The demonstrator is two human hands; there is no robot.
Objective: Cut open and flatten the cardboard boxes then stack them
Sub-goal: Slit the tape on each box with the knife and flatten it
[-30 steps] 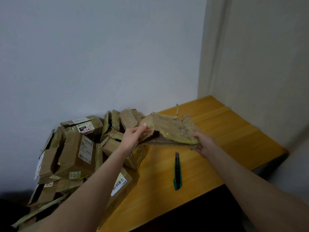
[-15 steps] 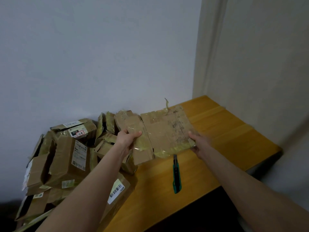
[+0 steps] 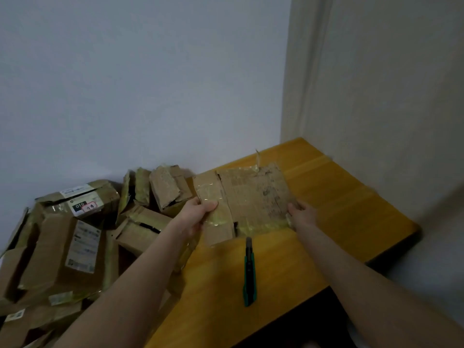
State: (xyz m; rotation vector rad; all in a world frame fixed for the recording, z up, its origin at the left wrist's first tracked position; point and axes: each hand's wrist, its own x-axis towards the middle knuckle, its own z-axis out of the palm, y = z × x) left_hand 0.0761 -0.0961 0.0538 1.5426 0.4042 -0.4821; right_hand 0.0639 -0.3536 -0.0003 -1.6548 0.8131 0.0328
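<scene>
Holding flattened box (image 3: 251, 197) by side edges — tabletop (image 3: 351, 212) stretches rightward.

The number "010" is printed in white on a dark label (image 3: 80, 205) that is stuck on a taped cardboard box (image 3: 105, 195). A small red-edged sticker (image 3: 89, 206) is stuck just beside it, but the marks on it cannot be read. The white shipping label (image 3: 82, 247) on the big box (image 3: 47, 252) in front is too blurry to be read. Faded dark print is seen on the flattened box (image 3: 253, 197), but no word can be made out.
</scene>
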